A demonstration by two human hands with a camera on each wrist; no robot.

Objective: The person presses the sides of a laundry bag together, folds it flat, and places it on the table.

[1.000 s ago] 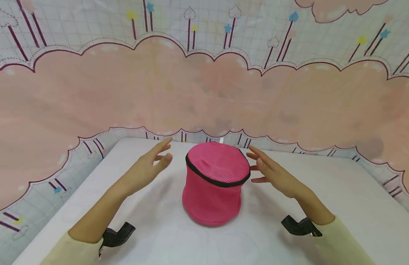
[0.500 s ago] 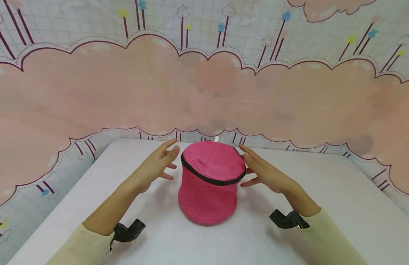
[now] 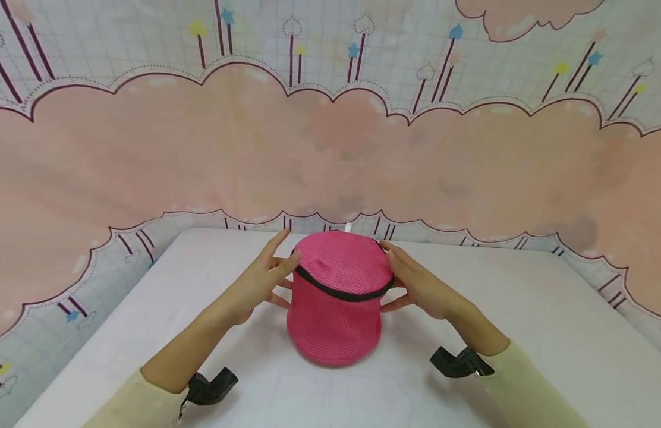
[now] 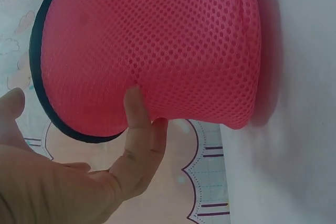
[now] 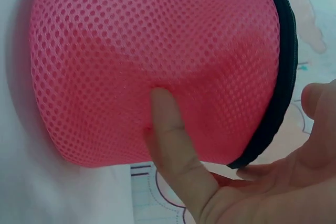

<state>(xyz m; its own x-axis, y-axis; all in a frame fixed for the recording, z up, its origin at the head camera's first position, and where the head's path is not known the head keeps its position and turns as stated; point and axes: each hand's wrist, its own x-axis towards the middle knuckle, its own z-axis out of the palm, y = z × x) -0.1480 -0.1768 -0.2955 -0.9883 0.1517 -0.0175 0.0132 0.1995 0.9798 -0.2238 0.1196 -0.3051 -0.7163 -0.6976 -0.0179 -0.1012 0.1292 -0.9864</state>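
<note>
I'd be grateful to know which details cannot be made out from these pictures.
- Inside of the bag: hidden by its mesh walls, all views.
- Bag's underside: hidden against the table, head view.
- White strip past the bag: too small to identify, head view.
- Left hand: cut off by the left and bottom edges, left wrist view.
- Right hand: cut off by the right and bottom edges, right wrist view.

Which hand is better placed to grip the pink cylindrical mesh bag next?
Probably the right hand, slightly: in the head view its thumb and forefinger lie at the black trim of the pink mesh bag, while the left hand has its forefinger apart from it.
</note>
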